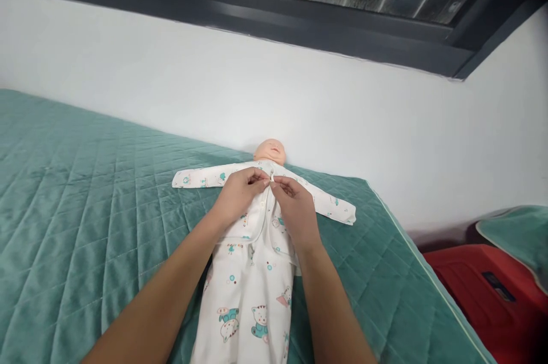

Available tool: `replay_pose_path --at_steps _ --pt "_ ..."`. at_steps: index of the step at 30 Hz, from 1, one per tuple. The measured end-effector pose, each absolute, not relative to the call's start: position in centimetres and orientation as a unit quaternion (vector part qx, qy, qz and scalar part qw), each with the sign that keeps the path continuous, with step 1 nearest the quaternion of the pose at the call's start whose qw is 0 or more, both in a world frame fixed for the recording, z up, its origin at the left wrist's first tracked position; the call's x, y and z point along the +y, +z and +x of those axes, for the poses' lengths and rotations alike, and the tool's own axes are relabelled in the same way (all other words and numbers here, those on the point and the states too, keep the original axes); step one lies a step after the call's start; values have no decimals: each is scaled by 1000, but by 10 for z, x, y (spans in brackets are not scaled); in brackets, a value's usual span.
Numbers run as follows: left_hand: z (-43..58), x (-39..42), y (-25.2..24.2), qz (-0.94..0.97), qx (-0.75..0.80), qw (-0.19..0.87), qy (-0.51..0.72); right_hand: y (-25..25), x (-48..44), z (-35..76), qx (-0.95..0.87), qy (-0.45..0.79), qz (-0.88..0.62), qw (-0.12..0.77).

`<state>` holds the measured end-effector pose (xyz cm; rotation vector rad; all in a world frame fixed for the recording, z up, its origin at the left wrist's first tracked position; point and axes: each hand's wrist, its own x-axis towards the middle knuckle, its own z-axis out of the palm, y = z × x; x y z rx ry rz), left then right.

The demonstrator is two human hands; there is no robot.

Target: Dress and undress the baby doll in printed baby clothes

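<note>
A baby doll [273, 150] lies on its back, dressed in a white printed jacket [246, 221] and matching trousers [248, 307]. Both sleeves stretch out to the sides. At the upper chest, my left hand [244, 190] pinches one front edge of the jacket. Close beside it, fingertips nearly meeting, my right hand [295, 201] pinches the other front edge near the neck. Whether a snap or a tie sits between the fingertips is too small to tell. Below my hands the jacket front hangs loose over the trousers.
A green quilted cover [107, 210] spreads under the doll, with a pale-edged border on the right. Behind stands a white wall [214, 84] below a dark window frame [299, 27]. A red plastic object [475, 290] sits beyond the right edge, near another green cloth [520, 235].
</note>
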<state>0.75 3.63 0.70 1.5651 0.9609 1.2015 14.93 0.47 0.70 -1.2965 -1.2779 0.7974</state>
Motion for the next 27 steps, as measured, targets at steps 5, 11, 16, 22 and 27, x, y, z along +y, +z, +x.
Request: replay_pose_path --at_steps 5,11,16,22,27 --pt "1 41 2 605 356 521 486 6 6 151 -562 375 -512 530" --pt "0 45 -1 580 338 546 501 5 6 155 -593 370 -525 486" --pt "-1 47 2 577 322 577 480 5 3 151 -619 331 -549 454" --pt "-4 43 7 620 317 554 456 9 0 147 -644 274 -584 411" --pt "-2 40 7 665 336 495 447 15 -4 143 -667 229 -602 375"
